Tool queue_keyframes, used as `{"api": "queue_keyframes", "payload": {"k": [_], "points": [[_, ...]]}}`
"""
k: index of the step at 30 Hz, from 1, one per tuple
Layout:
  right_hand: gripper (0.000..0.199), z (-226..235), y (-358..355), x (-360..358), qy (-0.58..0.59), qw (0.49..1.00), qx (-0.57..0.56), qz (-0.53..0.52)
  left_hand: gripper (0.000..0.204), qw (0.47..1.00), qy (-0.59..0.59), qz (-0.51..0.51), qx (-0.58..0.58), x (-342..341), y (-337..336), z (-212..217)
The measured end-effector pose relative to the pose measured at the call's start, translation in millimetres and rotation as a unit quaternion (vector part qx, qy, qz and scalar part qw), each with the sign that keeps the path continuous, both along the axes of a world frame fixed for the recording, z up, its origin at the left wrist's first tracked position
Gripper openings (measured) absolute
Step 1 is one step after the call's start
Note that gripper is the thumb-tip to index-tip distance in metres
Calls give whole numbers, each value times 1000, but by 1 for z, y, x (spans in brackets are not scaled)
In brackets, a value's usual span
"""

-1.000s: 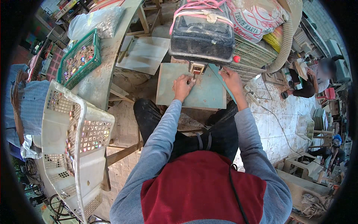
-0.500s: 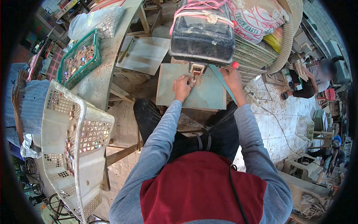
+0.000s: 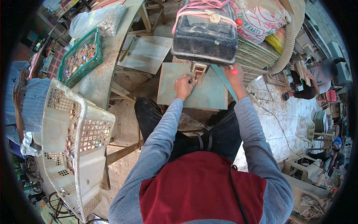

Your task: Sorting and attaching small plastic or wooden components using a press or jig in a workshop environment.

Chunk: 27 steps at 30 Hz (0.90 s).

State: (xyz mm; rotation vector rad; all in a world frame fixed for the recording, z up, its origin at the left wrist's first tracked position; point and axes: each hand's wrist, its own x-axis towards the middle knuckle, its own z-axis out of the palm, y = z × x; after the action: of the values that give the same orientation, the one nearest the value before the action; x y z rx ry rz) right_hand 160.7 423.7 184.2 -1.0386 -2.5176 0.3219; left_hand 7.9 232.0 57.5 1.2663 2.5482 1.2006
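A black-covered machine (image 3: pixel 205 41), which looks like a drill press, stands in front of me over a pale green board (image 3: pixel 177 91) strewn with sawdust. My left hand (image 3: pixel 184 87) rests on the board, its fingers pinched at a small brown piece (image 3: pixel 195 80) just below the machine's front opening (image 3: pixel 199 68). The piece is mostly hidden by the fingers. My right hand (image 3: pixel 235 79) is closed around a lever with a red ball knob (image 3: pixel 234 72), right of the board. A second red knob (image 3: pixel 238 22) shows higher up. A teal strip (image 3: pixel 223 83) slants beside my right hand.
To the left, a green basket (image 3: pixel 97 56) of small brown pieces sits on a bench (image 3: pixel 115 48) beside a filled clear bag (image 3: pixel 97 20). A white crate (image 3: pixel 95 164) stands nearer. Printed sacks (image 3: pixel 261 18) and a ribbed hose (image 3: pixel 287 52) lie right of the machine; another person (image 3: pixel 317 76) sits beyond.
The right hand and the red knob it is at have come slightly down toward me; the upper red knob has swung further into view. My left hand stays nearly in place at the opening.
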Motion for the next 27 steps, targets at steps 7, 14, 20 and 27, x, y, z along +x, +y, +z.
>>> {"api": "queue_keyframes", "payload": {"k": [7,14,20,27], "points": [[34,2,22,-17,4,998,60,-2,27,998,-55,-3,-18,-3,2,0],[31,8,26,-30,131,982,135,-2,29,999,13,-6,36,-4,1,1],[30,2,-4,1,-42,999,-18,1,30,999,-5,10,41,-2,2,0],[34,22,-77,108,358,662,-656,59,26,996,-83,-2,40,-4,-8,-3]]}}
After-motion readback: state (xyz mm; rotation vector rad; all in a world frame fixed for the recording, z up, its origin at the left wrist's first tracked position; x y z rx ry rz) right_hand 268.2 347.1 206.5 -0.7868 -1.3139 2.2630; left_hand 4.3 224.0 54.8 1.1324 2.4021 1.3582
